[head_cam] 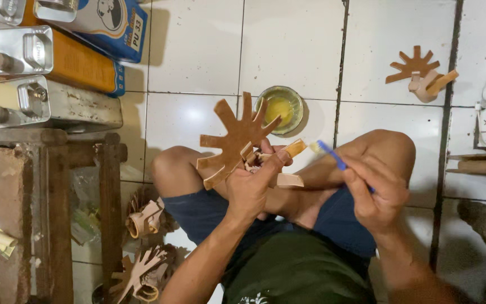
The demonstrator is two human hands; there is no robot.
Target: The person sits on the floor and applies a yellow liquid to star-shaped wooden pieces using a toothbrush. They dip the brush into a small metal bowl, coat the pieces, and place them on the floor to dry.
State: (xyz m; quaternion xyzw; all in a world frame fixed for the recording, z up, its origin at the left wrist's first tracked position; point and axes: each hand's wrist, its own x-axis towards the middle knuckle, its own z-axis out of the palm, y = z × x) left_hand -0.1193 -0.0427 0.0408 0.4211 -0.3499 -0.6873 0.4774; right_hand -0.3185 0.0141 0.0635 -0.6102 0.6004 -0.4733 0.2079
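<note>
Dark green shirt and blue shorts fill the lower frame; the person sits cross-legged on the white tiled floor.

Far left: wooden bench, three rectangular metal cans lying above it. Below the left knee, finished leather cutouts piled on the floor.

Centre: left hand holds up a brown leather cutout with radiating prongs. Fingers are wrapped and pressed together around its folded base, thumb pinching a tan strap tab that points right. Piece sits above the lap, between the knees, well clear of the floor.

Just behind it: small glass bowl of yellow glue on the tile, near the prongs.

Right: right hand pinches a blue-handled brush between thumb and curled fingers, bristle tip close to the strap tab; contact cannot be told.

Far right: another pronged cutout on the floor.

Risks, as judged:
- Loaded bristles could drip on the bare leg or shorts, since the brush travels over the lap.
- Glue may stray onto the visible face of the leather if the tab flexes under the thumb.
- Bowl sits close to the knees; a shift of the leg could tip it.
- Glued fingertips could stick to the strap.
</note>
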